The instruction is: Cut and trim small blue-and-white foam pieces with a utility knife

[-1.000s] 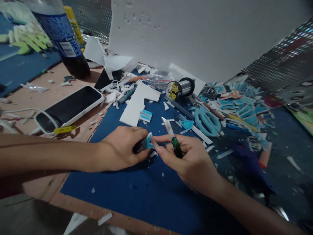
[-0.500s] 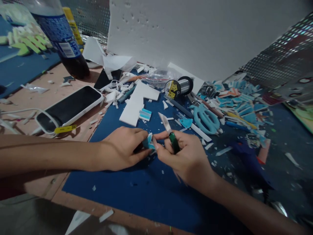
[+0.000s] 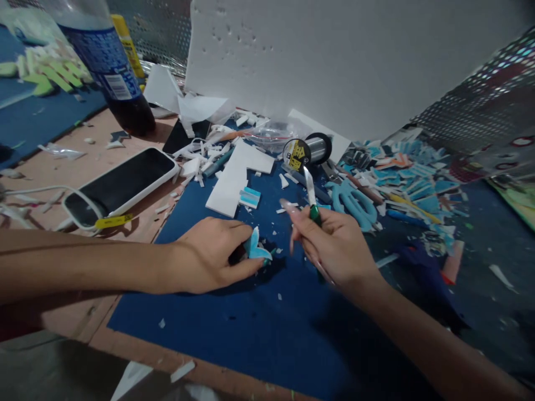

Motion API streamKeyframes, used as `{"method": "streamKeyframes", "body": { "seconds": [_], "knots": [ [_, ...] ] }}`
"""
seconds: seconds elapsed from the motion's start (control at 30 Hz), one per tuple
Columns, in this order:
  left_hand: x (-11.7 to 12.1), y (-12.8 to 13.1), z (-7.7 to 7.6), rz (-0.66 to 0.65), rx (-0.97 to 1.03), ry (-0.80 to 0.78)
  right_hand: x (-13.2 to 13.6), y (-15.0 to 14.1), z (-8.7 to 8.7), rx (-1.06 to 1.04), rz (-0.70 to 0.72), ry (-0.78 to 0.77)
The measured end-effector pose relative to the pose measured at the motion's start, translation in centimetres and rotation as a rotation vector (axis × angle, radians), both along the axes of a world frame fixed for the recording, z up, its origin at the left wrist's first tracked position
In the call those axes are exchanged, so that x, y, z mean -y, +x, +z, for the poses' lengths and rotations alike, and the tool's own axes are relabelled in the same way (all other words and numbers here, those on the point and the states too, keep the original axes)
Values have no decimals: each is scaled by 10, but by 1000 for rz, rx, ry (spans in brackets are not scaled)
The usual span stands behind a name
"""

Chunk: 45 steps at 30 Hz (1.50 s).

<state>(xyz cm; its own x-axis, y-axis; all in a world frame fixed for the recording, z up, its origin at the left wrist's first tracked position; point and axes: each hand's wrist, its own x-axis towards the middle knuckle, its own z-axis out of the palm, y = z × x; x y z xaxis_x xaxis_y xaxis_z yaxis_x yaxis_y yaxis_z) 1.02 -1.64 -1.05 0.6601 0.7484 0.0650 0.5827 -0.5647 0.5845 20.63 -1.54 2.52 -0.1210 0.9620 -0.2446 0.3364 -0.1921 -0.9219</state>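
My left hand (image 3: 213, 253) is closed on a small blue-and-white foam piece (image 3: 256, 247) shaped like a forked tail, low over the blue mat (image 3: 200, 328). Its lower part is hidden in my fingers. To the right, my right hand (image 3: 334, 245) grips a craft knife (image 3: 310, 189) with a green handle, its blade pointing up and away from me. The fingertips of that hand are smeared by motion. Beyond the left hand lie a small blue foam block (image 3: 249, 197) and a white L-shaped foam sheet (image 3: 229, 181).
Light-blue scissors (image 3: 355, 206) and a wire spool (image 3: 307, 151) lie behind my right hand, near a heap of blue scraps (image 3: 418, 178). A phone (image 3: 121, 186) with a cable and a cola bottle (image 3: 111, 72) stand left. A white foam board (image 3: 313, 67) rises behind.
My right hand has moved right, away from the foam piece, and the knife has turned more upright. The left hand stays in place, and more of the forked piece shows.
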Motion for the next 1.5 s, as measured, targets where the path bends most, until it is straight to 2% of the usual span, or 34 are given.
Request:
{"method": "streamKeyframes", "body": {
  "seconds": [0.13,0.3,0.47,0.6,0.67,0.8,0.93,1.0,1.13,1.2,1.27,1.37,1.5],
  "knots": [
    [0,-1,-1,2,27,0,-1,2,-1,-40,131,-133],
    [1,0,-1,-3,52,25,2,-2,-3,0,235,-85],
    [3,2,-3,11,-41,171,7,-6,-5,-46,148,-83],
    [4,2,-4,44,-108,285,9,-7,-9,-84,101,-141],
    [4,1,-4,70,-138,318,9,-8,-10,-90,81,-110],
    [2,1,-4,46,-171,375,11,-12,-10,-92,86,-62],
    [-1,0,-7,62,-134,421,14,-10,-5,-89,137,-93],
    [-3,-1,-8,58,-101,406,12,-3,-4,-34,216,-2],
    [-4,-5,-7,20,3,368,3,16,-7,236,371,505],
    [-3,-7,-6,8,67,354,-2,21,-12,346,435,639],
    [-2,-8,-6,-6,104,332,-5,23,-15,397,482,685],
    [-1,-8,-7,-23,133,310,-5,21,-19,422,514,662],
    [-1,-8,-8,-41,209,367,-4,15,-20,435,515,642]
  ]
}}
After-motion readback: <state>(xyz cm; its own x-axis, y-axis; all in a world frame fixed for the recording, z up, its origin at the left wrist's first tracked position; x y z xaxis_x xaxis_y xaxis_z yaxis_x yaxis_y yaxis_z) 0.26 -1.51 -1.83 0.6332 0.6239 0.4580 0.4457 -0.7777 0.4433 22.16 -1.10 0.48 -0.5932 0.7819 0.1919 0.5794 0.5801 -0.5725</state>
